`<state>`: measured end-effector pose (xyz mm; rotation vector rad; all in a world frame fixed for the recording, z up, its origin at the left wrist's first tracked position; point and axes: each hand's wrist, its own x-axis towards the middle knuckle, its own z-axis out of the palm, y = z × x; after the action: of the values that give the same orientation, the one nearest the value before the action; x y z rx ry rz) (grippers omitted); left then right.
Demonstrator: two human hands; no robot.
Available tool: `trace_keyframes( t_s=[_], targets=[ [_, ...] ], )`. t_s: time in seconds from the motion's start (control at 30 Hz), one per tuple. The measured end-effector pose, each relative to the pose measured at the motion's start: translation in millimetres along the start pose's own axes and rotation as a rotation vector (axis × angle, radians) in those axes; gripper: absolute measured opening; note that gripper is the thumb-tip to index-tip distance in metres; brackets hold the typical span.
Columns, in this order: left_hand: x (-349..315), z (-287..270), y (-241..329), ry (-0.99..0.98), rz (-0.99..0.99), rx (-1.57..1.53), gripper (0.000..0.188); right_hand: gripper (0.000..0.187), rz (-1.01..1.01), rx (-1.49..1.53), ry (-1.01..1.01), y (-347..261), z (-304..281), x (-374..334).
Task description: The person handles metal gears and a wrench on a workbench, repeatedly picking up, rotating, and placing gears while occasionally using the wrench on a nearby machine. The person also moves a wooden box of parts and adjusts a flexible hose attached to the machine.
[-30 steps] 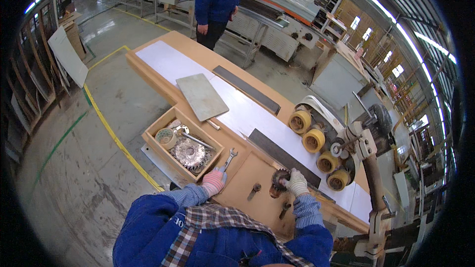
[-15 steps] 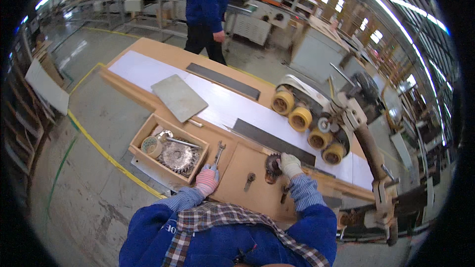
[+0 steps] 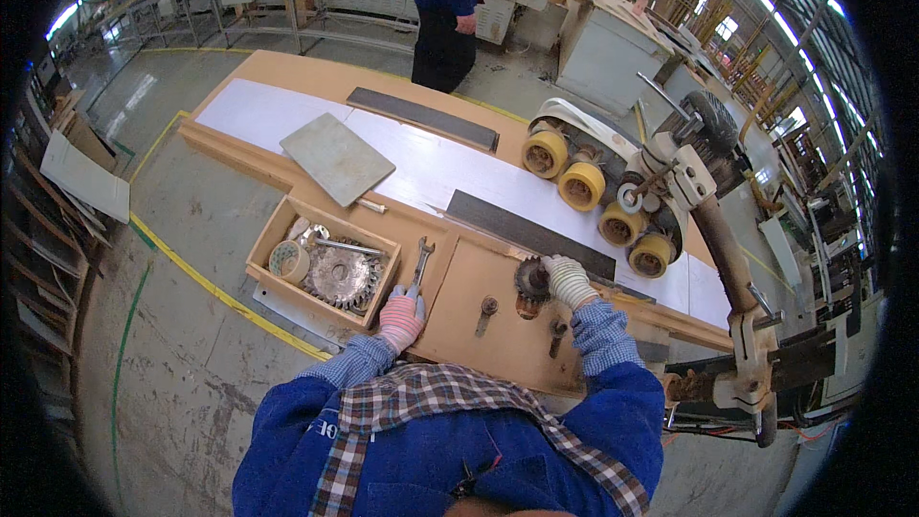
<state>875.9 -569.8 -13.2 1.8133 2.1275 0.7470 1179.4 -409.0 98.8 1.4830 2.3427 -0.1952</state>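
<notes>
My left hand (image 3: 400,319), in a striped glove, is closed round the handle of an open-ended wrench (image 3: 422,254), whose jaw points away from me. My right hand (image 3: 571,281), also gloved, grips the right side of a dark toothed cutter (image 3: 530,280), which sits over an opening in the brown tabletop (image 3: 458,316). The fingers partly hide the cutter's hub. Nearer to me, two dark bolt-like fittings sit in slots: one (image 3: 489,305) left of the cutter, the other (image 3: 558,329) below my right hand.
A wooden box (image 3: 263,278) at the left holds a toothed saw blade (image 3: 342,275) and a tape roll (image 3: 288,261). A grey plate (image 3: 337,159) lies on the white strip. Yellow rollers (image 3: 581,186) and a jointed metal arm (image 3: 713,230) stand at the right. Another person (image 3: 448,0) is beyond the table.
My view has shifted slightly, and the scene sits a little higher. The other person appears farther right. Both hands keep their holds on the wrench and the cutter.
</notes>
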Motion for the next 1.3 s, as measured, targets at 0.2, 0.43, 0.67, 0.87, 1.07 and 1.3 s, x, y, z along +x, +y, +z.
trace_keyframes(
  t_s=[0.2,0.43,0.67,0.87,1.07,1.3],
  targets=[
    [0.9,-5.6,5.1,-0.093,-0.073,-0.025,0.03,0.049,0.22,0.145,0.01,-2.8,2.3,2.5],
    [1.1,-9.0,6.6,-0.115,-0.077,0.003,0.03,0.042,-0.061,-0.052,-0.025,-3.1,-9.1,-6.2],
    [1.2,-7.1,4.8,-0.048,-0.03,-0.071,0.028,0.039,0.114,0.089,-0.074,-4.8,-11.0,1.3],
    [0.7,-4.3,4.6,-0.021,0.001,0.019,0.029,0.032,0.117,0.134,0.054,1.0,0.6,2.0],
    [2.1,-7.2,4.5,-0.071,-0.044,-0.043,0.034,0.032,0.026,0.025,-0.051,2.8,-0.4,5.8],
    [2.6,-4.5,3.2,-0.01,0.014,-0.029,0.031,0.035,0.169,0.148,0.161,-3.9,5.7,-6.7]
  ],
)
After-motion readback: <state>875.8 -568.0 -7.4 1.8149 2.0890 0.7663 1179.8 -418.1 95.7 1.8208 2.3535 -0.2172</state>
